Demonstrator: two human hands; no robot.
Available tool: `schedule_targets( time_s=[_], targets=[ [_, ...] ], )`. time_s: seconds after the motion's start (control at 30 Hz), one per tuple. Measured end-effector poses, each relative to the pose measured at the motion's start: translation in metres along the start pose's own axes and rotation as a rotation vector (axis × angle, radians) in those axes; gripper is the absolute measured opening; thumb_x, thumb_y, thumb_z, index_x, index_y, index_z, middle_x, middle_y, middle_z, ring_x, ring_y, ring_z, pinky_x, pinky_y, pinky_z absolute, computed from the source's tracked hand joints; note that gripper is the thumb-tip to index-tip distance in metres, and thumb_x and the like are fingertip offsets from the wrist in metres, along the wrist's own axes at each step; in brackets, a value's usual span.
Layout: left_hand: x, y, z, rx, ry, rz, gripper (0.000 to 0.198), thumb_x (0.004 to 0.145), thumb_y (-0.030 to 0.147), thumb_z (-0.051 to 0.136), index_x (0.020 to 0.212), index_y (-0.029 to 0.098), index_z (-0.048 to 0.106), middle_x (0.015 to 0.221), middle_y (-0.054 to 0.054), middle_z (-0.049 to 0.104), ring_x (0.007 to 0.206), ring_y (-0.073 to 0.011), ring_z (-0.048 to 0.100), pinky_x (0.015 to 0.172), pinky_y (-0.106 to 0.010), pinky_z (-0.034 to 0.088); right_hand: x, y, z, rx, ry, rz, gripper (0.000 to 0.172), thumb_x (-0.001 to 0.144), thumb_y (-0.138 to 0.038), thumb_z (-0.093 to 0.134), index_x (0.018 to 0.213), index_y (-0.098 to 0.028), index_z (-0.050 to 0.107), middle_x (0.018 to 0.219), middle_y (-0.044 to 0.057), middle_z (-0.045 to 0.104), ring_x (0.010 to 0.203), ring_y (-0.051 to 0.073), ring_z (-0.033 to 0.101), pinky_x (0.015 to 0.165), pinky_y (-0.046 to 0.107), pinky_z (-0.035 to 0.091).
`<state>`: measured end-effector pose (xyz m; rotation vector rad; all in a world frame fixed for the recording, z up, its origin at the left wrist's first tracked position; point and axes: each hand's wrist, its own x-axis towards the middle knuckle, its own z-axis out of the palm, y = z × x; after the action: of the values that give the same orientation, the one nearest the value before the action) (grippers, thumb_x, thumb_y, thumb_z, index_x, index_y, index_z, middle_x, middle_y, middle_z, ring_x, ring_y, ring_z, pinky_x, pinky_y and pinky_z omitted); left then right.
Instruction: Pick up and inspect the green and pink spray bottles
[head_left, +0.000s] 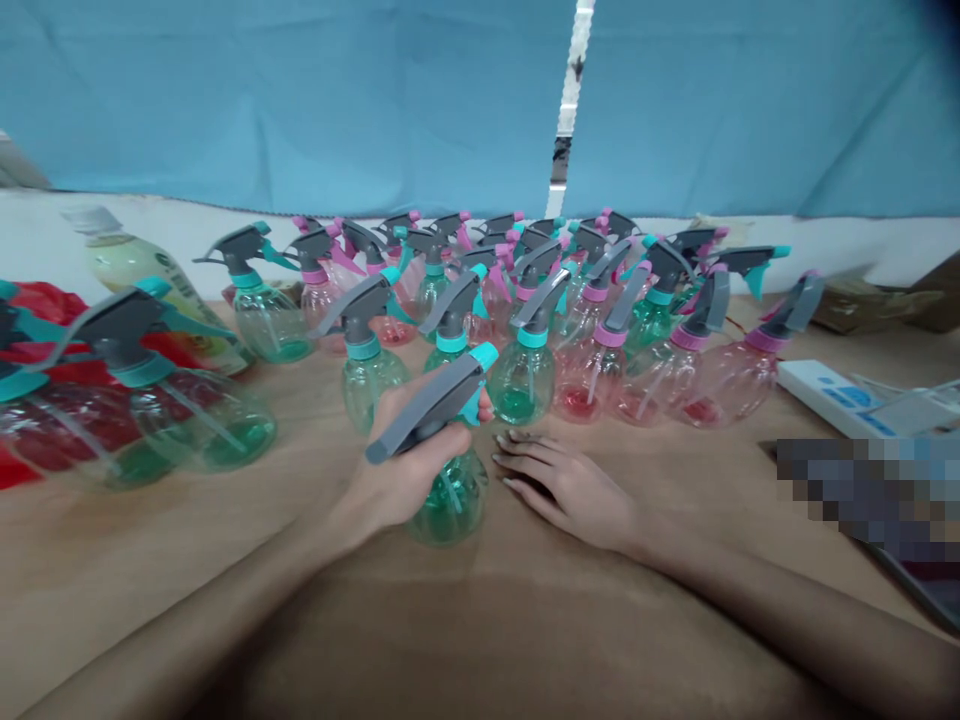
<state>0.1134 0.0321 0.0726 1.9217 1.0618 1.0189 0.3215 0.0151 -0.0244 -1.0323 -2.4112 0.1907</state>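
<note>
Holding a green spray bottle (pixel 450 505) in the left hand (pixel 394 480), upright on the brown worktop (pixel 480 620), a little below the centre of the view. Gripping it with the fingers (pixel 486 408) closed around the neck, just under the grey trigger head (pixel 424 412); teal nozzle toward 1 o'clock, back end of the head toward 8 o'clock.

Resting the right hand (pixel 577 490) flat on the worktop at 3 o'clock from this bottle, palm down. Fingers (pixel 525 450) stretched out and only slightly spread, pinching nothing; tips just beside the bottle, real contact not possible to tell.

At 12 o'clock, behind both hands, a dense group of spray bottles (pixel 525 300), green and pink ones mixed, all with grey heads, standing close together. At 9 to 10 o'clock, more green bottles (pixel 202 420), looking tilted at the edge of the view, beside something red (pixel 45 300). At 10 o'clock, farther back, a pale yellow bottle (pixel 127 265) with a white cap. At 3 o'clock, well apart from the right hand, a white flat box (pixel 825 390). Behind everything, a blue cloth (pixel 300 90).
</note>
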Motion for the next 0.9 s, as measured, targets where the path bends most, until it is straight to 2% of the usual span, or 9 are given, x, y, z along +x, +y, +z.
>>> schedule_targets(
  time_s=[0.3,0.57,0.77,0.9],
  targets=[
    [-0.0012,0.007,0.0044,0.003,0.037,-0.018,0.026,0.074,0.02,0.051,0.095,0.029,0.064,0.08,0.004,0.065,0.065,-0.0157,0.058,0.06,-0.028,0.046,0.0003,0.0006,0.0007,-0.005,-0.022,0.014,0.032,0.093,-0.027,0.041,0.119,-0.017,0.057,0.124,0.006,0.059,0.124,0.019,0.045,0.106,0.038,0.036],
    [-0.0009,0.0071,0.0065,-0.015,0.03,-0.018,0.032,0.075,0.021,0.053,0.104,0.028,0.063,0.088,0.002,0.068,0.081,-0.0184,0.062,0.074,-0.03,0.048,-0.0005,0.0014,0.0011,0.017,0.001,0.008,0.031,0.093,-0.027,0.043,0.12,-0.021,0.056,0.123,0.006,0.06,0.123,0.021,0.047,0.103,0.043,0.039],
    [-0.0018,0.0077,0.0064,-0.014,0.039,-0.025,0.028,0.075,0.021,0.053,0.1,0.026,0.063,0.079,0.002,0.065,0.066,-0.0162,0.059,0.057,-0.026,0.044,-0.001,0.001,0.0011,0.012,0.001,0.015,0.031,0.093,-0.028,0.043,0.12,-0.02,0.056,0.125,0.006,0.059,0.123,0.02,0.047,0.103,0.041,0.04],
    [-0.0014,0.0058,0.0065,-0.016,0.031,-0.019,0.029,0.075,0.021,0.053,0.102,0.026,0.063,0.08,0.002,0.065,0.07,-0.0164,0.059,0.064,-0.027,0.046,-0.0006,0.0013,0.0014,0.015,0.005,0.01,0.032,0.092,-0.027,0.043,0.12,-0.021,0.056,0.124,0.006,0.059,0.122,0.02,0.047,0.103,0.043,0.04]
  ],
)
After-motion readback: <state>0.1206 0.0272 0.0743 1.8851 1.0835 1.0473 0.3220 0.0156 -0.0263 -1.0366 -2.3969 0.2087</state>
